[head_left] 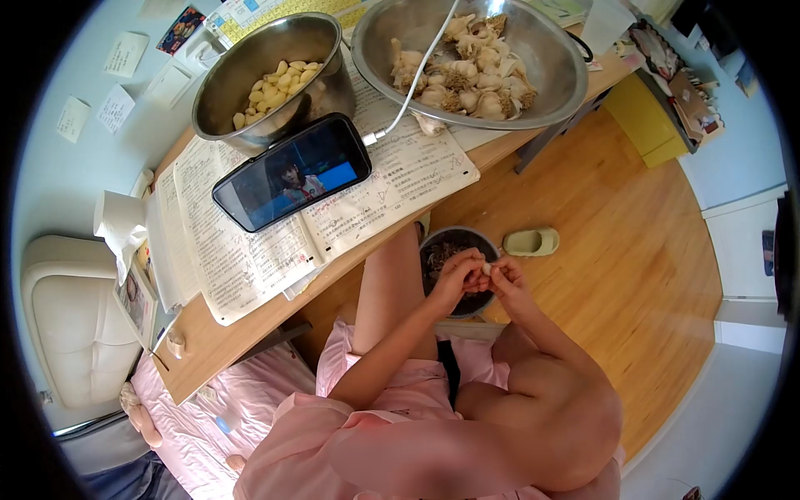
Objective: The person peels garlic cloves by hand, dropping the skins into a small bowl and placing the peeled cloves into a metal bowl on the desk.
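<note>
Both my hands meet over a dark bin on the floor, which has dry peelings inside. My left hand and my right hand pinch a small pale garlic clove between their fingertips. On the desk above, a deep steel pot contains peeled garlic cloves. To its right, a wide steel bowl carries unpeeled garlic bulbs. A single piece of garlic lies just under the bowl's rim.
A phone with a white cable leans against the pot, on open printed papers. The desk edge runs diagonally above my lap. A green slipper lies right of the bin. Tissues stand at the desk's left.
</note>
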Action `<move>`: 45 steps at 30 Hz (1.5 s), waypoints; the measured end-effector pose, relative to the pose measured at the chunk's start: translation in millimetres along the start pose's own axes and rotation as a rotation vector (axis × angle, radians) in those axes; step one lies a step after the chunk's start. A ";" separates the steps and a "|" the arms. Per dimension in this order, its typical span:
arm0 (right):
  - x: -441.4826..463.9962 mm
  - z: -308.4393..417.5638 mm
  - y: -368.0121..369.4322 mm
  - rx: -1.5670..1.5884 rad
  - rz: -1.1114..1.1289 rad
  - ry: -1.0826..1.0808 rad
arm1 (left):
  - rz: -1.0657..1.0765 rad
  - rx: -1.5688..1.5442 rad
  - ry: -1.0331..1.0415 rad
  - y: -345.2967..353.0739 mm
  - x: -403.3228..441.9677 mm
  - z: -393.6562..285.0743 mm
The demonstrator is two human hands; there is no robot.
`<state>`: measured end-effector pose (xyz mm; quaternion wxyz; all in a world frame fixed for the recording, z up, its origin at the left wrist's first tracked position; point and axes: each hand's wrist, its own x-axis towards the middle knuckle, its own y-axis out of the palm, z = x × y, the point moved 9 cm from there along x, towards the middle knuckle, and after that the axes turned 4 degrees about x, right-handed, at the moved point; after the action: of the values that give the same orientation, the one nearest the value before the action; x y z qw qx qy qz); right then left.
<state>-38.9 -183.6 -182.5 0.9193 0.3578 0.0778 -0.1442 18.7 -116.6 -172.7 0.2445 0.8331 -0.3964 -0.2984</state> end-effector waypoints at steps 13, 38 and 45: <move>-2.3 6.6 4.1 0.196 0.003 0.049 | -0.051 -0.003 0.020 15.5 0.8 -9.9; -16.3 83.8 56.2 -0.944 0.042 -0.253 | 0.238 1.095 0.460 46.2 -24.2 -81.6; -18.0 73.5 47.2 -0.584 0.028 -0.236 | 0.020 0.821 0.599 37.0 -22.2 -72.0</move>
<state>-37.9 -196.7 -94.2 0.9878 0.0604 0.0038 -0.1435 38.2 -107.3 -91.5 0.0025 0.9057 -0.4013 0.1363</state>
